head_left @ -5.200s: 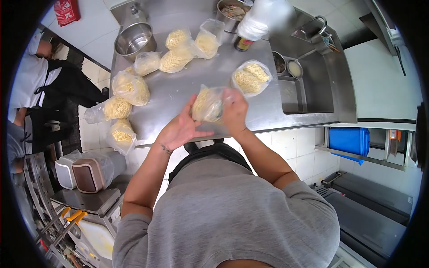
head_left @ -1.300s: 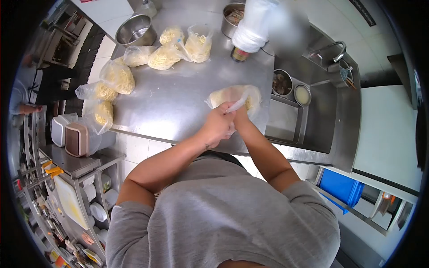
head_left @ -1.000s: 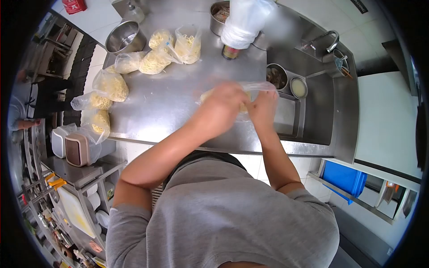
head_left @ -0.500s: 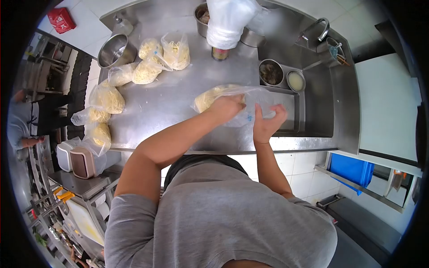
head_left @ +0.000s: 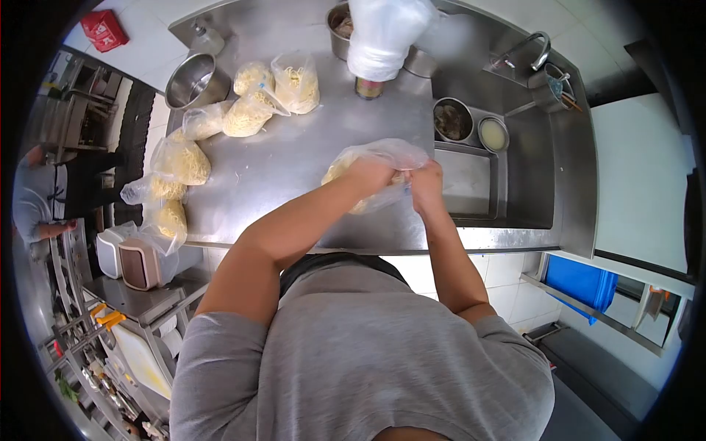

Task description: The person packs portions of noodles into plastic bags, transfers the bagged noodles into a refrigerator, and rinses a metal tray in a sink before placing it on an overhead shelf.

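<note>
A clear plastic bag of pale yellow noodles [head_left: 338, 166] lies on the steel counter in front of me. My left hand [head_left: 373, 176] is closed at the bag, its fingertips partly hidden by plastic and noodles. Beside it, my right hand [head_left: 426, 181] is closed on the gathered mouth of the bag, at the edge of the sink. Both hands are close together, and the bag's film bulges up behind them. More bags of noodles [head_left: 184, 162] stand in a curved row along the left and back of the counter.
At the back left stands a steel pot [head_left: 197, 82]. A bundle of white plastic bags [head_left: 386, 37] tops a can [head_left: 368, 89]. The sink [head_left: 471, 184] at right has a pot of dark food [head_left: 451, 120] and a bowl of pale liquid [head_left: 493, 135] beside it. Another person [head_left: 44, 191] stands far left.
My right hand has moved left from its spread position and closed on the bag's mouth. The plastic that stretched right is now gathered between my hands.
</note>
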A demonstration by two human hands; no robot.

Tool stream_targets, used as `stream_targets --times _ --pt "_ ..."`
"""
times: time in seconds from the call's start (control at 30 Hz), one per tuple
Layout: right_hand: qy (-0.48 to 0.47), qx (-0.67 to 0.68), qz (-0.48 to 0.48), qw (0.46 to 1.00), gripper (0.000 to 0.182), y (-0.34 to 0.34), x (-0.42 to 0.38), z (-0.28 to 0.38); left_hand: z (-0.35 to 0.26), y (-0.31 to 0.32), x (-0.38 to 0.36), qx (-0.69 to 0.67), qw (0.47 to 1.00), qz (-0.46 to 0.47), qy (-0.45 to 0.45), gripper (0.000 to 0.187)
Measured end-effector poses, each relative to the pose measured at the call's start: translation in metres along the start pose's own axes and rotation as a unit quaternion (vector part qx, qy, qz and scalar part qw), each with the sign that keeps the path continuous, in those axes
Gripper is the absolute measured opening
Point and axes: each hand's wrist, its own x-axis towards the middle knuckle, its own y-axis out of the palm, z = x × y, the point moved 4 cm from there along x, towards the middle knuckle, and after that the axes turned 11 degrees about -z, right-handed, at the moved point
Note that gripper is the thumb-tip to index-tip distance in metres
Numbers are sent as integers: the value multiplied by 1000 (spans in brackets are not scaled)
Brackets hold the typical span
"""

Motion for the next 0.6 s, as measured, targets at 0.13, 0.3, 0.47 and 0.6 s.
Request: stream_targets --times 0.13,0.3,0.47,0.6 --pt "-190 -208 -7 959 40 -11 18 33 -11 -39 -11 -108 992 -28 -58 21" --pt "-422 -48 75 902 51 30 -62 154 -27 -94 -81 -41 995 -56 73 27" --pt "-390 -21 275 879 40 125 -114 146 -13 -181 -143 -100 958 -267 2 30" --pt "-301 -132 391 859 32 215 -147 84 96 -220 -223 119 813 -502 -270 25"
